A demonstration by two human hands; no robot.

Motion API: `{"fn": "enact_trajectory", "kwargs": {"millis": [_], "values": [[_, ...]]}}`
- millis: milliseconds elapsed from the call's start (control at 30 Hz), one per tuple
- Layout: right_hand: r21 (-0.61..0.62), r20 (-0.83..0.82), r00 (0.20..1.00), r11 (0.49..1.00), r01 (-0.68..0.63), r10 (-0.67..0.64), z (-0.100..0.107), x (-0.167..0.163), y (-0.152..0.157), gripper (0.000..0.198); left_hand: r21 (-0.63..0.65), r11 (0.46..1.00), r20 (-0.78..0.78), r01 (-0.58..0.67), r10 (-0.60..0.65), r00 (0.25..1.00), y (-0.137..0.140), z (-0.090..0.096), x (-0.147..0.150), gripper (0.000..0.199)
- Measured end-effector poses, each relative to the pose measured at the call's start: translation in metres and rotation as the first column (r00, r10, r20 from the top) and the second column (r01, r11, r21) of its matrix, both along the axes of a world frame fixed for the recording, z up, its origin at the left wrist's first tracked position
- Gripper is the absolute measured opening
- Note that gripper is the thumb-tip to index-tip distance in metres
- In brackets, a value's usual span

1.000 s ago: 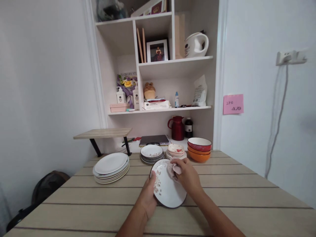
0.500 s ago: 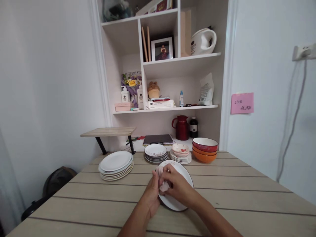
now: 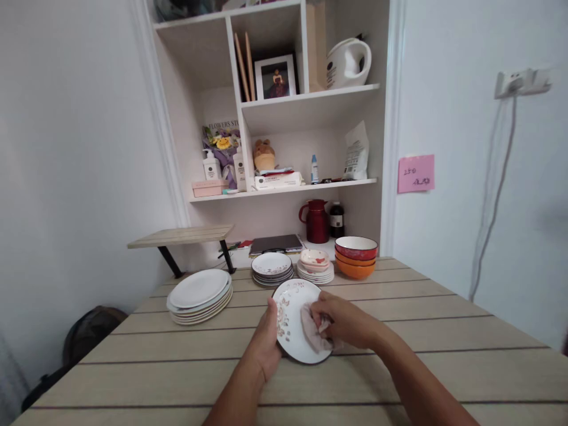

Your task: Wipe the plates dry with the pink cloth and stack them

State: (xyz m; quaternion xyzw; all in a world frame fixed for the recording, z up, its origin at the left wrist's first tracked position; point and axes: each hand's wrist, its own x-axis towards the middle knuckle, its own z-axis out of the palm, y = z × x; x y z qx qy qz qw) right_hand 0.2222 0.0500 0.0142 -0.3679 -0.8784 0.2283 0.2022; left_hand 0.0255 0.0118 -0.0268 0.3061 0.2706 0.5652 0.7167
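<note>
A white plate [image 3: 293, 331] with a dark rim and brownish floral print is tilted up over the table. My left hand [image 3: 265, 346] grips its left edge, thumb on the front rim and the other fingers behind it. Bunched in my right hand [image 3: 339, 319] is a pale pinkish cloth [image 3: 310, 331], pressed against the right part of the plate's face. Some of that side of the plate is covered by the cloth and fingers.
On the wooden table [image 3: 177, 373] stand a stack of white plates [image 3: 199, 290], floral plates [image 3: 271, 264], small dishes [image 3: 316, 269] and orange-red bowls [image 3: 355, 260]. A small raised shelf [image 3: 177, 236] is at the back left. A red jug [image 3: 316, 222] and dark bottle [image 3: 336, 220] stand behind.
My right hand has moved the cloth from the plate's left edge to its right side, baring the floral print. The plate is tilted up more toward me. The camera view has shifted.
</note>
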Motion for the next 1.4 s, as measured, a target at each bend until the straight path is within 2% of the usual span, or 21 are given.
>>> {"fn": "enact_trajectory", "kwargs": {"millis": [67,167,233,400,567,733,833,933,1033,1100,1167,1233,1333,1400], "values": [[0.042,0.040,0.998,0.998,0.044,-0.046,0.000,-0.003,-0.001,0.021,-0.011,1.000,0.000,-0.009,0.009,1.000,0.000,0.001,0.000,0.069],[0.019,0.040,0.995,0.996,-0.092,0.091,-0.004,-0.021,-0.010,0.023,-0.005,1.000,-0.003,-0.019,0.019,1.000,-0.002,0.002,0.001,0.070],[0.006,-0.019,0.991,0.991,-0.130,0.130,-0.007,-0.034,-0.018,0.028,-0.010,1.000,0.000,-0.021,0.021,1.000,-0.003,0.003,0.000,0.073],[0.014,-0.082,0.996,0.999,-0.030,0.031,-0.010,-0.040,-0.020,0.043,-0.032,0.999,0.020,-0.010,0.010,1.000,-0.001,0.002,-0.002,0.077],[0.092,-0.061,0.998,0.996,0.012,-0.006,-0.015,-0.034,-0.012,0.038,-0.036,0.999,0.010,-0.017,0.018,1.000,-0.001,0.001,-0.001,0.073],[0.170,-0.120,0.993,0.985,0.038,-0.018,-0.024,-0.047,-0.014,0.036,-0.049,0.998,-0.047,-0.043,0.040,0.998,-0.002,0.000,-0.001,0.073],[0.214,-0.248,0.967,0.970,0.112,-0.057,-0.025,-0.058,-0.011,0.039,-0.013,0.999,-0.068,-0.048,0.047,0.997,0.000,-0.002,0.001,0.072],[0.257,-0.345,0.926,0.933,0.253,-0.155,-0.019,-0.061,0.000,0.042,0.045,0.998,-0.081,-0.043,0.047,0.996,0.000,-0.002,0.004,0.068],[0.274,-0.371,0.892,0.888,0.370,-0.257,-0.013,-0.050,0.011,0.043,0.074,0.997,-0.086,-0.037,0.043,0.995,-0.003,0.000,0.005,0.064],[0.275,-0.336,0.894,0.877,0.394,-0.297,-0.011,-0.037,0.013,0.042,0.075,0.996,-0.079,-0.049,0.055,0.995,-0.005,0.002,0.005,0.064],[0.248,-0.260,0.917,0.897,0.365,-0.301,-0.011,-0.026,0.009,0.041,0.052,0.996,-0.063,-0.067,0.070,0.996,-0.005,0.002,0.005,0.065],[0.205,-0.156,0.956,0.939,0.276,-0.247,-0.013,-0.022,-0.001,0.037,0.022,0.997,-0.038,-0.080,0.080,0.996,-0.005,0.001,0.003,0.067],[0.188,-0.036,0.997,0.979,0.080,-0.074,-0.018,-0.037,-0.021,0.032,0.001,0.997,0.012,-0.081,0.081,0.997,-0.003,0.000,0.000,0.067],[0.211,-0.058,0.998,0.977,0.008,0.005,-0.019,-0.054,-0.030,0.037,-0.006,0.998,0.025,-0.063,0.063,0.998,-0.001,0.000,-0.001,0.067]]}}
